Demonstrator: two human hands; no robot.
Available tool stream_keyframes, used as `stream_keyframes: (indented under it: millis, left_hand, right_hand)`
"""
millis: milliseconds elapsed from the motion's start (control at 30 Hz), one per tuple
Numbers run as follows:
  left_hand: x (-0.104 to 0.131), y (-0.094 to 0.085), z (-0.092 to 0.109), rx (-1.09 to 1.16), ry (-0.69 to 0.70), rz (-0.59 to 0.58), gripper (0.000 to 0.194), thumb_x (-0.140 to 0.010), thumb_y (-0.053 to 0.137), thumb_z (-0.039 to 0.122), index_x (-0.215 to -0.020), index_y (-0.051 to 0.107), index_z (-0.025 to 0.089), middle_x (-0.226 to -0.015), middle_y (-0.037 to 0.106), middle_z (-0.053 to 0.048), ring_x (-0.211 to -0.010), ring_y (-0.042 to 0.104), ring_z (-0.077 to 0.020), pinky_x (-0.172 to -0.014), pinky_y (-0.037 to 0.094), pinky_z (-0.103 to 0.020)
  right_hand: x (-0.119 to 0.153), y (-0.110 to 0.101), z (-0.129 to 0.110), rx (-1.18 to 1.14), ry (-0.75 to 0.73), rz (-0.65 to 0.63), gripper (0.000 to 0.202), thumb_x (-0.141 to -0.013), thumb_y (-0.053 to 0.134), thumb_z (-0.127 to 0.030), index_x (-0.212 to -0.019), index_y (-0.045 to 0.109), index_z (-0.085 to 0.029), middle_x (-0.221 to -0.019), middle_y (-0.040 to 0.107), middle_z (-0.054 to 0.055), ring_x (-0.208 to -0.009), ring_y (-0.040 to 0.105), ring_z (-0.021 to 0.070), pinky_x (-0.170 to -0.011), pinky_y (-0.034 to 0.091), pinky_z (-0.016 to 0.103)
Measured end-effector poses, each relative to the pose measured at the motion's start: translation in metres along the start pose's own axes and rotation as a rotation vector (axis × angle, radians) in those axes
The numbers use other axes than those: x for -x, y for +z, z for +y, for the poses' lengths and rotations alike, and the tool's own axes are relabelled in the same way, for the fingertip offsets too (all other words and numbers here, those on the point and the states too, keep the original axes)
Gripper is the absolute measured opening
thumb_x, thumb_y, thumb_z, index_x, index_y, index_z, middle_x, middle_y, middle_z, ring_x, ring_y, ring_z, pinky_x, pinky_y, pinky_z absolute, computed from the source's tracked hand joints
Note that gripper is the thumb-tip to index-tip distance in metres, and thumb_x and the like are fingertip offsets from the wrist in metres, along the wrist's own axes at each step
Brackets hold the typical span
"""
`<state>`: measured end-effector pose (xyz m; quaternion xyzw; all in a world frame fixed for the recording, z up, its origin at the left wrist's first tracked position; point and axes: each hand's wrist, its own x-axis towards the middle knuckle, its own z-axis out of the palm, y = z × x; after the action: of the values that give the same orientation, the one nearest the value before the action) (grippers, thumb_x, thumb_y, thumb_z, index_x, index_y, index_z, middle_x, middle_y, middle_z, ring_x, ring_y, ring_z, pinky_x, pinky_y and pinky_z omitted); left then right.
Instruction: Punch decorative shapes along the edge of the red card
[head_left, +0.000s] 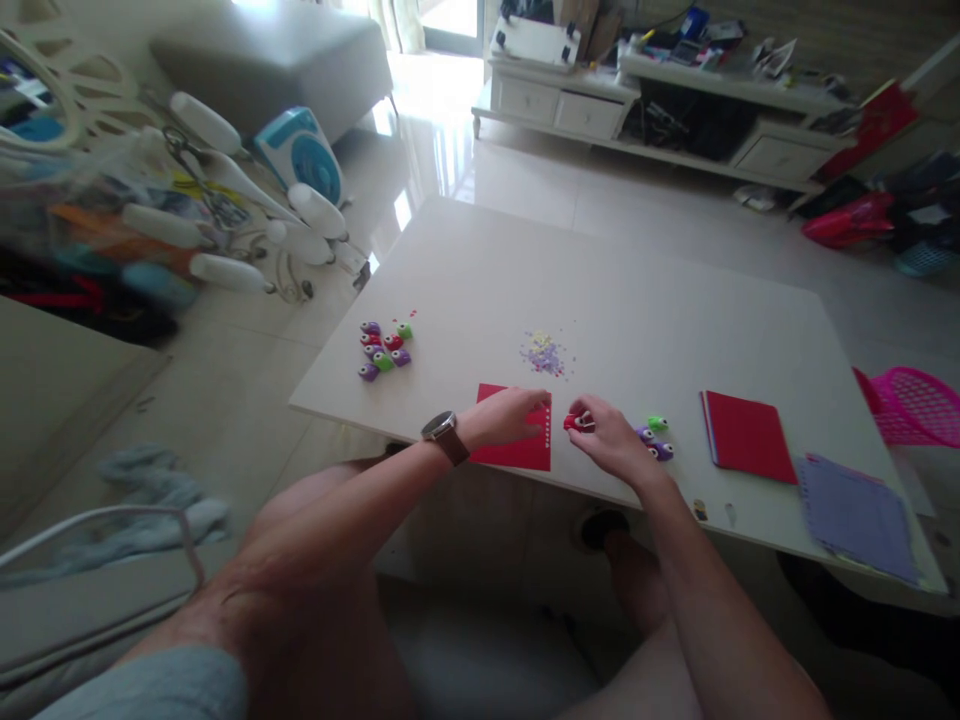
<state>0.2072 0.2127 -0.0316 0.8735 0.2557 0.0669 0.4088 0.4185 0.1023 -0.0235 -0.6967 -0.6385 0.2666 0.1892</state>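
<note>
At the lower center of the frame we are leaning over a white table [637, 320], which is filling the middle of the view. Our right hand [606, 432] is pinching a small red piece [571, 422] between thumb and fingers, just beside the right edge of a red sheet [517, 455]. Our left hand [517, 410] is reaching over that sheet, its fingers loosely spread and gripping nothing; a row of small holes is running along the edge near its fingertips. Above, at center, confetti [546, 358] is lying scattered. Fish-like pieces [384, 361] are clustering at left, while a few more are sitting beside our right wrist. A red stack [750, 435] and purple sheets [859, 515] are lying at lower right. Beyond, the glossy floor [525, 190] is reflecting window light; a white cabinet [589, 115] is standing along the top, a blue-and-white appliance [304, 155] at upper left, and a pink basket [919, 400] at far right.
</note>
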Motion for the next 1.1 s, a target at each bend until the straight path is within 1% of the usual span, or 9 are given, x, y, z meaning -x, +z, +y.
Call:
stream_keyframes:
  millis: [133, 233, 400, 533, 667, 767, 867, 933, 1100]
  left_hand:
    - [-0.004, 0.004, 0.005, 0.319, -0.010, -0.025, 0.039, -0.089, 0.080, 0.026, -0.125, 0.067, 0.014, -0.120, 0.080, -0.015, -0.109, 0.077, -0.0235, -0.090, 0.061, -0.033]
    - [-0.006, 0.004, 0.003, 0.479, -0.028, -0.010, 0.033, -0.087, 0.083, 0.025, -0.115, 0.069, 0.015, -0.109, 0.082, -0.011, -0.097, 0.078, -0.0219, -0.083, 0.061, -0.032]
    - [-0.011, 0.004, -0.009, 0.526, -0.069, 0.058, 0.021, -0.083, 0.081, 0.018, -0.102, 0.073, 0.015, -0.094, 0.081, -0.007, -0.083, 0.075, -0.0179, -0.072, 0.056, -0.026]
    - [-0.009, -0.006, -0.015, 0.362, -0.097, 0.100, 0.016, -0.087, 0.078, 0.024, -0.101, 0.079, 0.015, -0.088, 0.080, -0.006, -0.077, 0.072, -0.0168, -0.069, 0.053, -0.027]
    - [0.001, -0.039, -0.026, -0.034, -0.214, 0.227, 0.013, -0.088, 0.072, 0.021, -0.097, 0.081, 0.018, -0.091, 0.081, -0.007, -0.082, 0.071, -0.0195, -0.077, 0.054, -0.030]
    - [0.012, -0.070, -0.042, -0.313, -0.409, 0.325, 0.020, -0.093, 0.066, 0.025, -0.104, 0.082, 0.020, -0.100, 0.081, -0.011, -0.094, 0.072, -0.0244, -0.085, 0.054, -0.034]
    - [0.023, -0.093, -0.064, -0.472, -0.613, 0.382, 0.028, -0.096, 0.061, 0.032, -0.112, 0.081, 0.021, -0.107, 0.080, -0.012, -0.100, 0.071, -0.0282, -0.089, 0.053, -0.038]
    - [0.030, -0.102, -0.080, -0.555, -0.680, 0.395, 0.031, -0.097, 0.059, 0.034, -0.113, 0.081, 0.020, -0.108, 0.079, -0.015, -0.107, 0.069, -0.0323, -0.095, 0.051, -0.044]
    - [0.039, -0.107, -0.105, -0.610, -0.707, 0.437, 0.027, -0.096, 0.058, 0.034, -0.107, 0.080, 0.020, -0.128, 0.071, -0.017, -0.128, 0.055, -0.0376, -0.108, 0.043, -0.055]
  right_hand:
    - [-0.003, 0.006, -0.016, -0.138, -0.033, 0.052, 0.016, -0.084, 0.070, -0.020, -0.097, 0.062, -0.023, -0.092, 0.074, 0.003, -0.086, 0.071, 0.0209, -0.082, 0.056, 0.034]
    - [-0.004, 0.010, -0.023, -0.186, -0.062, 0.086, 0.019, -0.083, 0.073, -0.022, -0.099, 0.063, -0.022, -0.095, 0.075, 0.004, -0.087, 0.072, 0.0216, -0.084, 0.058, 0.036]
    - [-0.008, 0.021, -0.023, -0.290, -0.135, 0.157, 0.013, -0.087, 0.069, -0.022, -0.100, 0.065, -0.023, -0.096, 0.074, 0.005, -0.087, 0.072, 0.0217, -0.083, 0.061, 0.038]
    - [-0.010, 0.027, -0.019, -0.267, -0.193, 0.212, 0.022, -0.086, 0.070, -0.021, -0.108, 0.066, -0.023, -0.107, 0.071, 0.007, -0.092, 0.071, 0.0229, -0.079, 0.063, 0.038]
    - [-0.009, 0.027, -0.014, -0.143, -0.213, 0.199, 0.026, -0.086, 0.068, -0.016, -0.111, 0.066, -0.023, -0.110, 0.069, 0.008, -0.098, 0.069, 0.0250, -0.082, 0.062, 0.040]
    - [-0.007, 0.026, -0.010, -0.070, -0.218, 0.165, 0.025, -0.088, 0.065, -0.014, -0.111, 0.066, -0.023, -0.110, 0.069, 0.009, -0.101, 0.067, 0.0263, -0.086, 0.061, 0.043]
    - [-0.005, 0.026, -0.007, -0.029, -0.223, 0.141, 0.023, -0.089, 0.063, -0.014, -0.109, 0.066, -0.024, -0.110, 0.069, 0.009, -0.107, 0.066, 0.0279, -0.091, 0.059, 0.045]
    - [-0.004, 0.026, -0.005, -0.017, -0.224, 0.135, 0.021, -0.090, 0.063, -0.015, -0.108, 0.066, -0.024, -0.110, 0.069, 0.009, -0.109, 0.066, 0.0284, -0.093, 0.059, 0.045]
    - [-0.004, 0.025, -0.005, 0.000, -0.219, 0.126, 0.015, -0.091, 0.062, -0.017, -0.103, 0.066, -0.024, -0.107, 0.069, 0.009, -0.108, 0.065, 0.0285, -0.093, 0.057, 0.044]
